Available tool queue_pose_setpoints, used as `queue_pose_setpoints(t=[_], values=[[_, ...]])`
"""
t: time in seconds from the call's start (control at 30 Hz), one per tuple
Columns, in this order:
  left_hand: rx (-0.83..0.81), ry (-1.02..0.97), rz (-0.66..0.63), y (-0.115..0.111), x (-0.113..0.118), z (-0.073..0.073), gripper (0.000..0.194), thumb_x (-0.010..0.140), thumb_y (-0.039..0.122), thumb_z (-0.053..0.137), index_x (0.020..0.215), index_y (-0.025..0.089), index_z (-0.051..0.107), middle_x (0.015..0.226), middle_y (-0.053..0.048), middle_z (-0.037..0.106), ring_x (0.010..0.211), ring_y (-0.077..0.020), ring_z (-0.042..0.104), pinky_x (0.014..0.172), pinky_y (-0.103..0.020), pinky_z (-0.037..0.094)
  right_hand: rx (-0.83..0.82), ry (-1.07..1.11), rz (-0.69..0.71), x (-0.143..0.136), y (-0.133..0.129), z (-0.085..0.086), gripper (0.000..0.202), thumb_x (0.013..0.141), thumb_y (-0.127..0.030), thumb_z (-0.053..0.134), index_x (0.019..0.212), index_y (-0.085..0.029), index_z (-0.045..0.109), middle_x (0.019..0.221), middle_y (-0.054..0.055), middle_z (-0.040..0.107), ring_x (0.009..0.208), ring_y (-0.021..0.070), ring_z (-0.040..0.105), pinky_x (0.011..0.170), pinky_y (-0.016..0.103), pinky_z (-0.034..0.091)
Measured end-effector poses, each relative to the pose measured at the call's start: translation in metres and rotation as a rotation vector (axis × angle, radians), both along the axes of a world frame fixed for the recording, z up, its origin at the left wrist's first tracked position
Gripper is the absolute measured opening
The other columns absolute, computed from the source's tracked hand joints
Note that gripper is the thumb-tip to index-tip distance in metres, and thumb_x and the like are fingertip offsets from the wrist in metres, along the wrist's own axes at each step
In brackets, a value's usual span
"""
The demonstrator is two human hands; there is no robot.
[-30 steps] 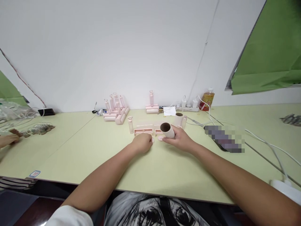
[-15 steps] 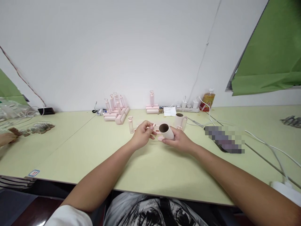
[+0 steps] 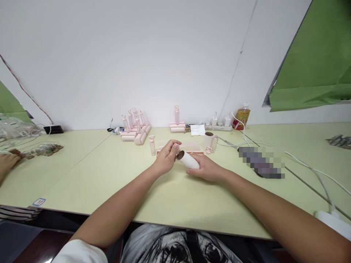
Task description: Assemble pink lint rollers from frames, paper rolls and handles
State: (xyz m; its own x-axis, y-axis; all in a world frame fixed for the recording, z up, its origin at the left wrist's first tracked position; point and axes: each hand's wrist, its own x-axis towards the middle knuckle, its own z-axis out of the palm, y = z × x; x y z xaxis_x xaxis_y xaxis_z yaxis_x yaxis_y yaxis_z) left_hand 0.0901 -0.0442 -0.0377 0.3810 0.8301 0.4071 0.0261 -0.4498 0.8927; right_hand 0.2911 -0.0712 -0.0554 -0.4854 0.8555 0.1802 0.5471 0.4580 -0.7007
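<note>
In my right hand (image 3: 208, 168) is a white paper lint roll (image 3: 189, 161) with a brown cardboard core, tilted so its open end faces left. My left hand (image 3: 167, 157) is closed in a pinch by that open end; what the fingers hold, if anything, is hidden. Behind both hands lies a pink case (image 3: 159, 151) with a clear cover (image 3: 189, 146), partly covered by the hands. A pale pink handle (image 3: 153, 146) stands to its left. To the right are another white roll (image 3: 208, 137), upright, and a clear-and-pink handle (image 3: 215, 144).
Several pink lint rollers (image 3: 136, 133) are grouped at the back left, another (image 3: 177, 126) at the back middle. A power strip (image 3: 219, 128), bottle (image 3: 242, 116), cables and a blurred-out phone (image 3: 260, 164) lie right. A co-worker's hand (image 3: 9, 160) is at far left.
The roll in my right hand has tipped and moved left toward my left hand. The small pale piece seen in my left fingers is now hidden.
</note>
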Motion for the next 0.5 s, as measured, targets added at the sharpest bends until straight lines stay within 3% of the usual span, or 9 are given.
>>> queue_pose_setpoints(t=[0.2, 0.37, 0.5], values=[[-0.051, -0.068, 0.033, 0.0044, -0.0015, 0.0003, 0.037, 0.085, 0.055, 0.054, 0.087, 0.018, 0.049, 0.071, 0.003, 0.056, 0.048, -0.0051, 0.044, 0.047, -0.020, 0.035, 0.024, 0.000, 0.008, 0.0010, 0.0016, -0.0008, 0.058, 0.078, -0.044, 0.065, 0.129, -0.021, 0.054, 0.106, 0.007, 0.064, 0.085, 0.0232, 0.057, 0.070, 0.030, 0.043], [-0.042, -0.111, 0.056, 0.0013, -0.0017, 0.0006, 0.037, 0.081, 0.052, 0.062, 0.082, 0.018, 0.049, 0.066, 0.004, 0.055, 0.050, -0.0063, 0.050, 0.050, -0.020, 0.041, 0.056, 0.027, 0.028, -0.0005, 0.0002, 0.0031, 0.060, 0.078, -0.044, 0.066, 0.132, -0.022, 0.052, 0.107, 0.006, 0.064, 0.087, 0.0237, 0.056, 0.072, 0.030, 0.042], [0.020, -0.082, 0.056, 0.0003, -0.0015, -0.0027, 0.033, 0.082, 0.048, 0.062, 0.085, 0.017, 0.052, 0.077, -0.001, 0.062, 0.058, -0.0082, 0.054, 0.055, -0.023, 0.047, 0.061, 0.063, 0.022, -0.0015, 0.0006, 0.0028, 0.049, 0.078, -0.042, 0.066, 0.122, -0.021, 0.058, 0.100, 0.005, 0.064, 0.083, 0.0218, 0.056, 0.067, 0.028, 0.040]])
